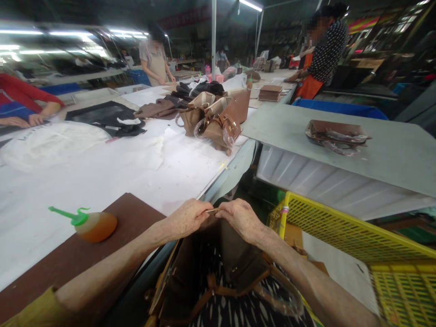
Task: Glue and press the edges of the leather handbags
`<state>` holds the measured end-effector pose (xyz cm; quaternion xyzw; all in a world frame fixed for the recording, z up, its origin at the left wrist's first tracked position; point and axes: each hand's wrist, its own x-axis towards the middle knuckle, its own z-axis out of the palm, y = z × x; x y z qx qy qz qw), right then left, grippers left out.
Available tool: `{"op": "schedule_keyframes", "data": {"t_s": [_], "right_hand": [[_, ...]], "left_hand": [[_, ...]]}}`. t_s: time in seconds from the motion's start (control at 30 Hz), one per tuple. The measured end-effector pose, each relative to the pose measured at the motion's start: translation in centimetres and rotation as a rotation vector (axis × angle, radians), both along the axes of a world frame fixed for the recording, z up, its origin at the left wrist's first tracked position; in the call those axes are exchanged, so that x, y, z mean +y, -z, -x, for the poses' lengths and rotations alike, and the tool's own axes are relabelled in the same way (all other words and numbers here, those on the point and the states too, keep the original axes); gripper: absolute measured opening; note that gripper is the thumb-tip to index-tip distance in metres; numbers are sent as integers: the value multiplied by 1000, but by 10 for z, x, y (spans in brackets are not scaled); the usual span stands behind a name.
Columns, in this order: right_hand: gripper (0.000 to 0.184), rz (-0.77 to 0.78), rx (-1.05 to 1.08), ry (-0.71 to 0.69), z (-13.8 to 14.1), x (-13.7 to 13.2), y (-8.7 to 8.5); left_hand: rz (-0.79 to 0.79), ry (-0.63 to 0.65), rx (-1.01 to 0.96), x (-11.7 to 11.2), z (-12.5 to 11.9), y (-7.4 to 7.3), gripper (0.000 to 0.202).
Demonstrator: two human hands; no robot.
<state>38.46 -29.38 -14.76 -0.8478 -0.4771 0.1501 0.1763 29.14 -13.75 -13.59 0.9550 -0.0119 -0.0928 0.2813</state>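
Note:
My left hand (185, 220) and my right hand (240, 218) meet in front of me, both pinching a thin brown strip (212, 210) at the top edge of a dark brown leather bag (218, 268). The bag rests in my lap over patterned cloth, with tan straps and a clear plastic-wrapped handle (282, 299) at its lower right. An orange squeeze bottle with a green nozzle (90, 223) lies on a dark brown board (112, 240) to the left of my left forearm.
A long white worktable (119, 168) holds tan bags (214, 120) and dark leather pieces (109, 116). A grey board (391, 150) on the right carries another brown bag (335, 136). Yellow plastic crates (357, 236) stand at my right. Other people work at the far and left sides.

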Motion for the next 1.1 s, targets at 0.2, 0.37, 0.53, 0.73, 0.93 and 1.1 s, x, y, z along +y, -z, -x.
{"op": "schedule_keyframes", "data": {"t_s": [0.2, 0.37, 0.53, 0.73, 0.93, 1.1], "right_hand": [[30, 1, -10, -56, -2, 0, 1], [33, -5, -32, -92, -2, 1, 2], [14, -17, -60, -118, 5, 8, -4], [24, 25, -69, -119, 6, 16, -5], [24, 24, -30, -161, 4, 15, -13], [14, 6, -17, -213, 9, 20, -12]], "left_hand": [[-147, 60, -25, 2, 0, 8, 21], [-233, 37, -15, -2, -1, 7, 22], [-177, -23, 16, -6, -2, 1, 21], [-108, -71, 14, -2, -1, 6, 17], [-18, -133, -2, -2, 6, 4, 7], [96, -242, -8, -4, 11, 8, 3]]}}
